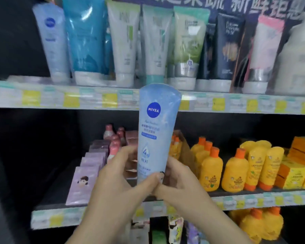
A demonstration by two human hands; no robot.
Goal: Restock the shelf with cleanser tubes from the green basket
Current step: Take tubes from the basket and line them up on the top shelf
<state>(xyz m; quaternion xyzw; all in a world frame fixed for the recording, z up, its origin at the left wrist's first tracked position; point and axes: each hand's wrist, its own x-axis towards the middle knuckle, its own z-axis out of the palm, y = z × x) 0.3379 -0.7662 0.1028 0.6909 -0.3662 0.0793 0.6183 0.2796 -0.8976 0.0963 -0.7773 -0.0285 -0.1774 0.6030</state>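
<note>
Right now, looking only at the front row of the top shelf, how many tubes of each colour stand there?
Pale blue tube: 1
Teal tube: 1
White tubes: 2
Green tube: 1
Dark navy tube: 1
Pink and white tube: 1
Total: 7

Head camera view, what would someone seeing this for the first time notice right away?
First, the pale blue Nivea tube held upright in the centre of the frame, gripped near its bottom by the left hand and the right hand. Behind it, a row of cleanser tubes stands cap-down along the upper shelf. Lower right, bright yellow bottles with orange caps crowd the shelf below.
</note>
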